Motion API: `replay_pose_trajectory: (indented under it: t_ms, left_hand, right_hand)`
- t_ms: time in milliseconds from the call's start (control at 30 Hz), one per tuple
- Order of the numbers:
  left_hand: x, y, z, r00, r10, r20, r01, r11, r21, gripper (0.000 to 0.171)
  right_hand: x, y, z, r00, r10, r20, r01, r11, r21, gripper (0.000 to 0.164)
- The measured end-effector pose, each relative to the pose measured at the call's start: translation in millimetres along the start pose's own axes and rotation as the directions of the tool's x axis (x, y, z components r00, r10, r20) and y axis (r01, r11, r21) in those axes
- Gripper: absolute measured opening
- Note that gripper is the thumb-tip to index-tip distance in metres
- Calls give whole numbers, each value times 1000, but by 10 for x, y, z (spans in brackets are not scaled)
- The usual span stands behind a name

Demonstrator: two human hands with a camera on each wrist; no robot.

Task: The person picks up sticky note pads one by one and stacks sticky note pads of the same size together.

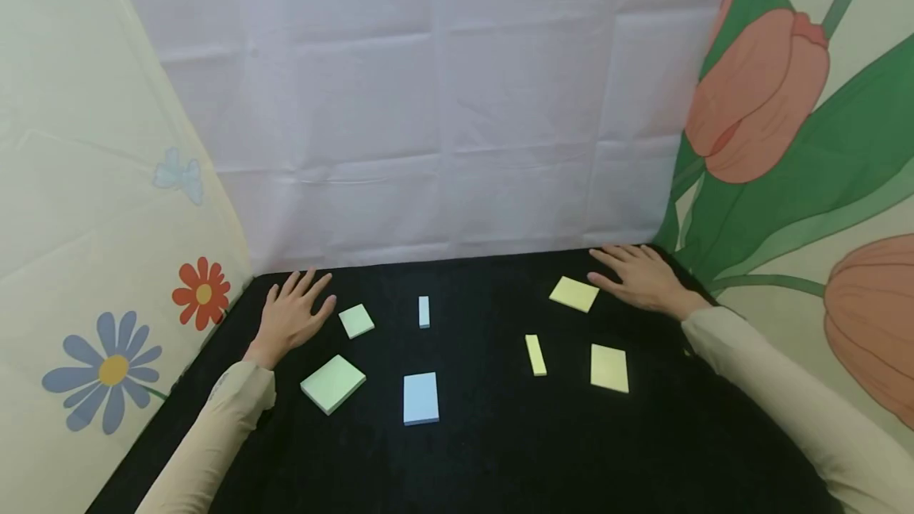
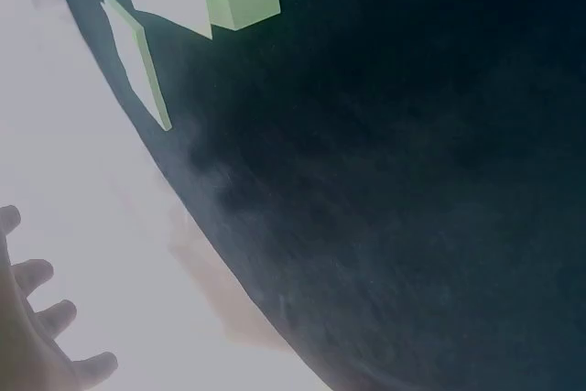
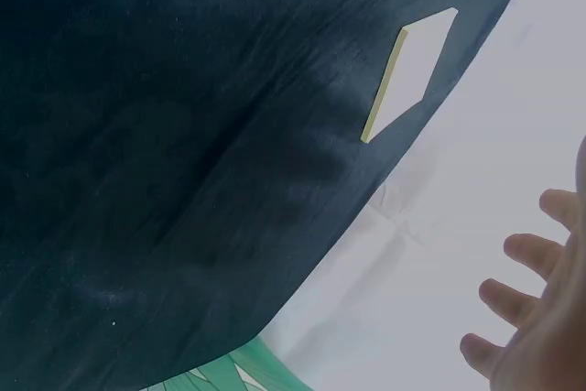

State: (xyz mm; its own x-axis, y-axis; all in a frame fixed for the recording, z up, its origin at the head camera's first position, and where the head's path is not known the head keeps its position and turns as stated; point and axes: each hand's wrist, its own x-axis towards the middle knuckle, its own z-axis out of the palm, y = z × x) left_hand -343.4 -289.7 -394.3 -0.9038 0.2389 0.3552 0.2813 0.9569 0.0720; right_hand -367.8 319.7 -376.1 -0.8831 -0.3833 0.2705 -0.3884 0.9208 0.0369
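Observation:
Fingers spread, my left hand (image 1: 289, 317) is at the far left of the black table, apart from everything on it. Nearest to it are a small green sticky note pad (image 1: 356, 321) and a thicker green pad (image 1: 333, 384). At the far right my right hand (image 1: 646, 280) is spread too, its thumb close to a yellow sticky note pad (image 1: 574, 293). Another yellow pad (image 1: 609, 368) and a narrow yellow pad (image 1: 535, 354) lie nearer me. In the middle are a narrow blue pad (image 1: 424, 312) and a larger blue pad (image 1: 420, 398). Neither hand holds anything.
A black cloth (image 1: 485, 450) covers the table. Behind it hangs a creased white sheet (image 1: 443, 101). Flower-printed cloths stand at the left (image 1: 78, 220) and right (image 1: 857, 205) sides, close to the table's edges.

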Motion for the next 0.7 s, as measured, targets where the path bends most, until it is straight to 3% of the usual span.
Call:
replay_pose_trajectory:
  t_ms: [700]
  left_hand:
    - [44, 143, 109, 999, 29, 17, -29, 1000, 3, 59]
  right_hand:
    - [22, -191, 56, 997, -76, 3, 76, 997, 26, 65]
